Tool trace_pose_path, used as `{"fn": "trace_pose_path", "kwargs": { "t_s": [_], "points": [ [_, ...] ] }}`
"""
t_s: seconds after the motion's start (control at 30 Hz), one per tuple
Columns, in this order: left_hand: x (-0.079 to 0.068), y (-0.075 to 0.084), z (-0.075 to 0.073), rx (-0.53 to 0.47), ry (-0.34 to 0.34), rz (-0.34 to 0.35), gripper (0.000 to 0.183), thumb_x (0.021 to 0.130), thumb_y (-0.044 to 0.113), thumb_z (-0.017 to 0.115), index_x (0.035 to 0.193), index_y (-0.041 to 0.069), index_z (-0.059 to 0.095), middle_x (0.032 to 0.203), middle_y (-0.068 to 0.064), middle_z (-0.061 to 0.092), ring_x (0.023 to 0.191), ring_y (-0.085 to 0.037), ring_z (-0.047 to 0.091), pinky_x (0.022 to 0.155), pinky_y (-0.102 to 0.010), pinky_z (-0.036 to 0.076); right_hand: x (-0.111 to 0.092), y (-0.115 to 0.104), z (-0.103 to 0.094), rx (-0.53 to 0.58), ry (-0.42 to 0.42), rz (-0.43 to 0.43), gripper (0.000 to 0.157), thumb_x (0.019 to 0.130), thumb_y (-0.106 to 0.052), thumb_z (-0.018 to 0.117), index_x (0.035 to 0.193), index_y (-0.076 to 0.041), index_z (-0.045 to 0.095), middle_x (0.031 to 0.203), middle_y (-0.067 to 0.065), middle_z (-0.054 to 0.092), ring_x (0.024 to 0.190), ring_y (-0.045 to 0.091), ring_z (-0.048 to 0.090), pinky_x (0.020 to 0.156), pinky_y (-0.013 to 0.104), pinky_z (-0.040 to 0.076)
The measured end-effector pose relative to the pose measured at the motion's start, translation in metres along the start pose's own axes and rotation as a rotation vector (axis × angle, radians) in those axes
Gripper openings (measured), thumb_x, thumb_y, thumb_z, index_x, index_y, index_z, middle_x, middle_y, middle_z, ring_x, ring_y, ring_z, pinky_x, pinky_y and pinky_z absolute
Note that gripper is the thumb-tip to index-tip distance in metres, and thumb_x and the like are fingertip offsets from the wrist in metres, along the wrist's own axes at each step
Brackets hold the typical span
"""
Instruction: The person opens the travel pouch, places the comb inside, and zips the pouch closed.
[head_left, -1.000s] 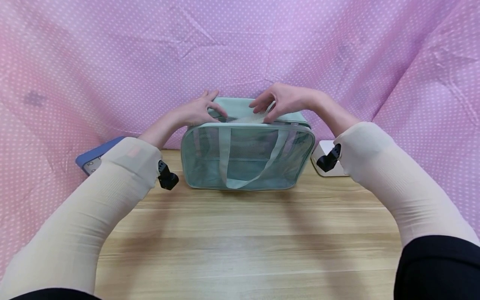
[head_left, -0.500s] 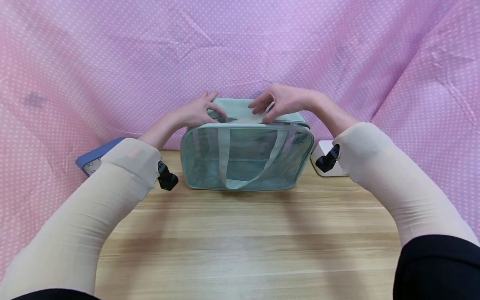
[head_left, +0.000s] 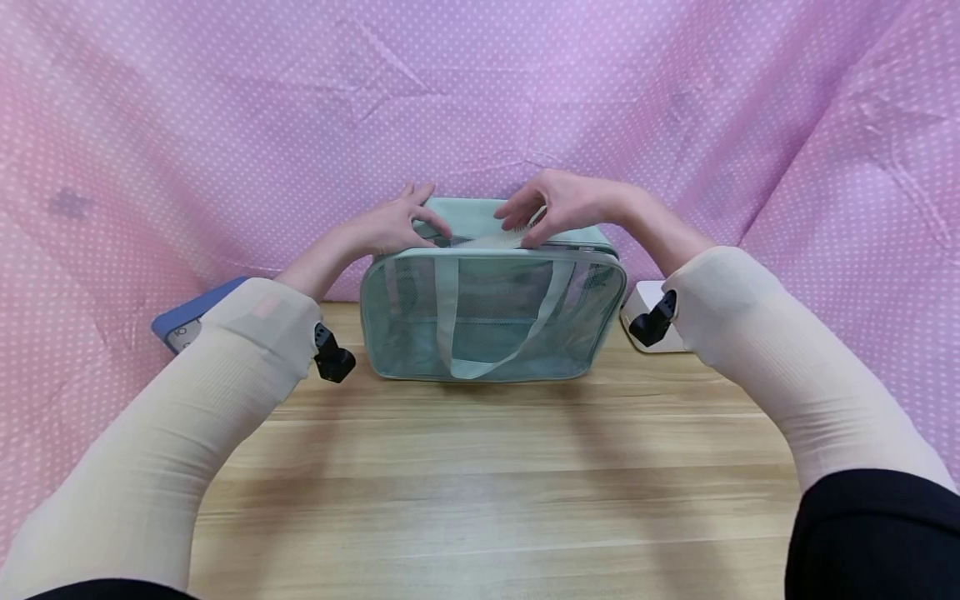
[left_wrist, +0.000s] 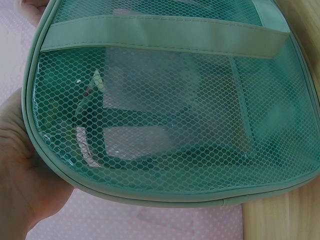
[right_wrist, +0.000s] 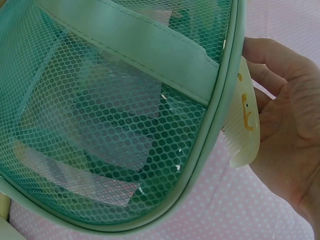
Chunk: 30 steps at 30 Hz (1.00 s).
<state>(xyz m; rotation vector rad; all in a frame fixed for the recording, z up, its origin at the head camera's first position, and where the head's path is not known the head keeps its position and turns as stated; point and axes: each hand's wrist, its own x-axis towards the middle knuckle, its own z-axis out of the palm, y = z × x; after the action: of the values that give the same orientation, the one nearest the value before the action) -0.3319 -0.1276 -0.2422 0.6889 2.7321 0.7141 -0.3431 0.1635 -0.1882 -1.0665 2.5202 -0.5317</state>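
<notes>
A mint-green toiletry bag with see-through mesh panels stands upright on the table, its top unzipped. My right hand pinches a cream comb with an orange drawing on it, at the right part of the opening. In the head view, the comb's pale teeth point up out of the bag and the rest drops behind the front rim. My left hand grips the bag's top left edge, thumb and forefinger at the opening, other fingers stretched toward the back. The bag hides part of this hand in the left wrist view.
A blue-framed object with printed numbers leans at the left behind my forearm. A white box-like object stands right of the bag. Pink dotted cloth hangs behind the wooden table. Strap handles hang on the bag's front.
Almost nothing differs. My hands and the bag sit very slightly lower and further left in the head view, and both hands keep their hold.
</notes>
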Motion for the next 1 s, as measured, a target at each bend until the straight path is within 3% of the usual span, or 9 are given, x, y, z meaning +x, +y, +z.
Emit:
{"fn": "trace_pose_path", "kwargs": {
  "t_s": [0.37, 0.8, 1.0],
  "points": [
    [0.0004, -0.0006, 0.0002, -0.001, 0.003, 0.006, 0.042, 0.101, 0.022, 0.063, 0.141, 0.01, 0.062, 0.175, -0.004, -0.011, 0.159, -0.032, -0.025, 0.126, -0.07, -0.005, -0.0012, 0.0023, 0.0012, 0.042, 0.017, 0.011, 0.056, 0.093, -0.017, 0.07, 0.147, -0.007, 0.057, 0.141, 0.013, 0.066, 0.132, 0.028, 0.062, 0.112, 0.049, 0.051],
    [0.0008, -0.0015, 0.0008, -0.01, 0.008, 0.018, 0.041, 0.101, 0.023, 0.064, 0.14, 0.01, 0.063, 0.175, -0.004, -0.01, 0.159, -0.031, -0.024, 0.126, -0.07, -0.004, -0.0052, 0.0069, 0.0002, 0.035, 0.028, 0.036, 0.054, 0.093, -0.018, 0.071, 0.146, -0.01, 0.058, 0.138, 0.011, 0.069, 0.129, 0.024, 0.064, 0.108, 0.042, 0.053],
    [-0.0007, -0.0053, 0.0024, -0.034, 0.036, 0.036, 0.043, 0.1, 0.028, 0.066, 0.139, 0.01, 0.064, 0.175, -0.004, -0.008, 0.16, -0.03, -0.022, 0.126, -0.071, -0.006, -0.0052, 0.0067, 0.0001, 0.025, 0.031, 0.032, 0.054, 0.094, -0.019, 0.071, 0.146, -0.01, 0.058, 0.139, 0.011, 0.068, 0.129, 0.025, 0.064, 0.108, 0.044, 0.053]
  ]
}}
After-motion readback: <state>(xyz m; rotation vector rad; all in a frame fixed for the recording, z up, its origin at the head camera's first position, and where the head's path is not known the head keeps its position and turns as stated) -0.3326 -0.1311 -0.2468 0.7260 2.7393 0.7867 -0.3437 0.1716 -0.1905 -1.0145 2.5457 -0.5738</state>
